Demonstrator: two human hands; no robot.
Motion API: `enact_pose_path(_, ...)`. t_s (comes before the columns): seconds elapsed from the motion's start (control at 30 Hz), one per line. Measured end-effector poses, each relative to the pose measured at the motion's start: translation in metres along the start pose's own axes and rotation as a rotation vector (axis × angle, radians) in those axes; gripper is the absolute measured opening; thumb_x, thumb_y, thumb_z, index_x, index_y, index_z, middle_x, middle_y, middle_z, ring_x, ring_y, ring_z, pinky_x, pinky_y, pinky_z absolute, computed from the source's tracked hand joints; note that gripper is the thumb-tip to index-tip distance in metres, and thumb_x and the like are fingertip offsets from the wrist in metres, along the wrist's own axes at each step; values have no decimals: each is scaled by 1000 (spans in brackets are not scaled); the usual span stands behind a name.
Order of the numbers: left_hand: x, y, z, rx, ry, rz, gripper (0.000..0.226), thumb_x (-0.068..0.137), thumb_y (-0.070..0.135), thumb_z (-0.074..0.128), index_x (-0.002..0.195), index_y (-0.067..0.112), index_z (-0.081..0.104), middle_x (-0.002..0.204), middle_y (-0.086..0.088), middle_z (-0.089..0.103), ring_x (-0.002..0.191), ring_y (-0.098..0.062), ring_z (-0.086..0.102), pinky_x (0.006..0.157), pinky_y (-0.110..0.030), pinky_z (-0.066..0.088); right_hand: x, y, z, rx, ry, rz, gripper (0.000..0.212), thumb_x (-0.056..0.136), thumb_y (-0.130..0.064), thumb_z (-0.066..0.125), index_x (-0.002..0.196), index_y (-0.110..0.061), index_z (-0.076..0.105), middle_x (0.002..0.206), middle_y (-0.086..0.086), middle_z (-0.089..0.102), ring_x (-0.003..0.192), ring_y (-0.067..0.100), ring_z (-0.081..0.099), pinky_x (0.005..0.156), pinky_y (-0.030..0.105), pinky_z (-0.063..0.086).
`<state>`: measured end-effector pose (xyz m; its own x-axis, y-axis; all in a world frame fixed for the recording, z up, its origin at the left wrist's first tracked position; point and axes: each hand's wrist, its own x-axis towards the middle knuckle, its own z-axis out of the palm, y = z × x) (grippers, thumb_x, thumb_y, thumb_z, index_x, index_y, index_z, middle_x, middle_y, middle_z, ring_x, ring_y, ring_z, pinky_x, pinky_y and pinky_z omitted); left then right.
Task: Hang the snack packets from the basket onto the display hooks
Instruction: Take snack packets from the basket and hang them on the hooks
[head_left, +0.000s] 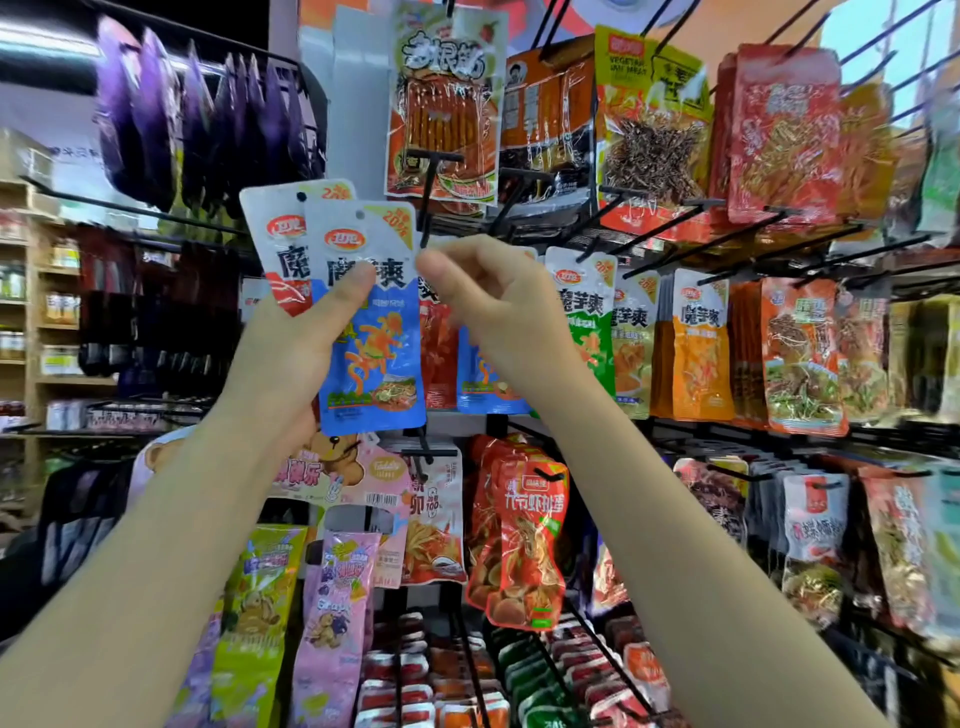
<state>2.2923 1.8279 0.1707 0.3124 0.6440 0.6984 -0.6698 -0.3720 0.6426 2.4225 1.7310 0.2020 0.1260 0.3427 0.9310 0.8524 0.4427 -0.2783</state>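
Left hand (306, 332) grips two packets (363, 312); right hand (483, 296) pinches blue packet's top edge beside hook (427, 208).

**Two packets held up at the hook**

I see my left hand (306, 332) holding a blue and silver snack packet (370, 322), thumb on its front. A red and silver snack packet (275, 244) sits behind it in the same hand. My right hand (488, 301) is just beside them, fingers curled near a thin black metal hook (427, 197). More shiny packets hang all around on the black wire rack (675, 218).
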Motion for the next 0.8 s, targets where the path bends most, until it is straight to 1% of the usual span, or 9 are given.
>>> enact_pose_path(0.17,-5,4,15,-8,-114,-56,37,80,50,61,99,19,70,85,0,79,75,-18,77,61,-36,63,-4,2,3,141,-71,104,28,89,-23,76,100,0,64,91,27,68,85,43,65,71,51,55)
enact_pose_path(0.27,-2,-1,15,3,-78,-91,30,100,37,56,117,14,64,88,0,79,79,-19,77,61,-37,62,-4,7,-18,231,-1,185,16,96,-9,66,105,-9,52,83,9,66,67,15,67,65,36,56)
enact_pose_path(0.33,0,-5,9,53,-27,-81,13,101,30,58,111,21,63,80,6,78,74,-15,76,62,-35,60,-6,10,-32,298,49,234,24,99,-5,62,113,-15,45,78,9,64,61,24,66,60,45,56)
enact_pose_path(0.43,1,-8,7,88,-24,-56,11,100,27,62,110,22,63,85,4,78,80,-18,76,72,-41,59,-12,22,-50,200,149,177,50,99,-8,60,137,-34,39,61,-2,45,55,37,45,57,40,46)
enact_pose_path(0.5,0,-8,10,83,-21,-46,18,99,27,62,116,20,63,91,2,78,84,-20,76,75,-43,60,-14,28,-57,103,165,105,56,99,-14,61,144,-39,40,82,-17,45,62,23,46,62,33,47)
enact_pose_path(0.6,0,-8,17,83,-17,-35,16,99,27,63,114,21,64,92,0,78,86,-22,76,79,-46,61,-12,27,-56,-6,117,63,43,99,-15,62,139,-32,55,126,-6,60,102,17,59,90,41,54)
enact_pose_path(0.67,0,-7,20,87,-23,-32,11,99,29,63,108,24,64,92,0,78,88,-24,76,82,-49,60,-10,22,-53,-68,70,56,38,101,-11,59,136,-24,60,136,-10,58,119,-2,52,101,14,42)
enact_pose_path(0.73,0,-7,21,77,-23,-28,8,99,29,63,105,25,64,92,1,78,89,-24,76,82,-49,60,-5,16,-51,-134,51,55,37,102,-10,57,137,-21,60,144,-7,54,122,0,48,87,-5,32)
enact_pose_path(0.8,-1,-7,22,68,-22,-27,9,98,29,64,106,25,64,94,0,78,90,-24,76,82,-48,60,-2,15,-51,-160,48,34,37,102,-9,56,137,-19,60,148,-2,53,113,6,51,75,-5,35)
